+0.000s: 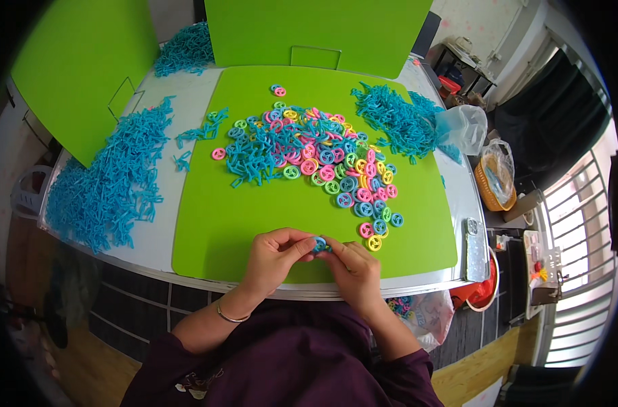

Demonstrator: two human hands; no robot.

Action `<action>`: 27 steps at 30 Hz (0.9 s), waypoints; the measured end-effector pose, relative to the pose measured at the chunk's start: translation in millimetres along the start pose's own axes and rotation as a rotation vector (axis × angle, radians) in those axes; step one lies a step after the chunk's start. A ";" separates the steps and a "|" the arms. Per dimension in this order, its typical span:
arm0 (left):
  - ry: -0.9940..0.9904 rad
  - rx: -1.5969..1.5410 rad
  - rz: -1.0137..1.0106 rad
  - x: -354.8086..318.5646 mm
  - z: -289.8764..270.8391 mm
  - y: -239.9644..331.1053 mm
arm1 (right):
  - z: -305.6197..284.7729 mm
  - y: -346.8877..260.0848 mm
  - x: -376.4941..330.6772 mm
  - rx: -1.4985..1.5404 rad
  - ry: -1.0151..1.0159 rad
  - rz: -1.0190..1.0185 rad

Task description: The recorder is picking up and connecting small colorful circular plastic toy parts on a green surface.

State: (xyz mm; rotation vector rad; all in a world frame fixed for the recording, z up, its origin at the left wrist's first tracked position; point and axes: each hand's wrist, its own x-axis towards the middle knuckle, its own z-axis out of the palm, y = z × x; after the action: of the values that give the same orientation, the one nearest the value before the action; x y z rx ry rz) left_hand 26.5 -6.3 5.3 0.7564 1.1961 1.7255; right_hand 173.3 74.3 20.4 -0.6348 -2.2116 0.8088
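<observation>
Close to the table's front edge, my left hand [271, 259] pinches a small blue plastic wheel [319, 244] between thumb and fingers. My right hand [356, 268] meets it from the other side, its fingers closed at the same spot; fingertips hide part of the wheel and whatever else is gripped there. Just beyond my hands, a heap of pink, blue, yellow and green spoked wheels [309, 167] spreads over a bright green mat [254, 217]. Forked teal plastic pieces [251, 161] are mixed into the heap's left side. A yellow wheel [374, 243] lies nearest my right hand.
Large piles of teal pieces flank the mat at left [112, 183] and right [397, 119], with another pile [187, 49] at the back left. Green boards [315, 34] stand behind. A phone [475, 247] rests at the right edge, below a translucent plastic container [463, 129].
</observation>
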 end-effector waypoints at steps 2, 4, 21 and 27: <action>0.007 0.007 0.042 0.4 2.3 -0.7 | 3.9 0.3 1.2 -0.147 0.094 -0.185; 0.012 0.013 0.083 0.3 4.0 -1.0 | 10.9 2.4 0.9 -0.233 0.252 -0.286; -0.149 -0.170 -0.399 8.0 -7.6 26.3 | -35.4 5.4 6.9 -0.215 -0.018 -0.555; -0.250 0.674 0.003 50.5 21.5 33.5 | -36.0 15.6 2.8 0.200 0.006 -0.303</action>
State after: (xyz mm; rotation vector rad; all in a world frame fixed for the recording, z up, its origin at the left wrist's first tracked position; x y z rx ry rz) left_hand 12.5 42.9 44.1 1.3242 1.6055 1.1674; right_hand 201.2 99.9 31.2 -0.1976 -2.1189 0.8510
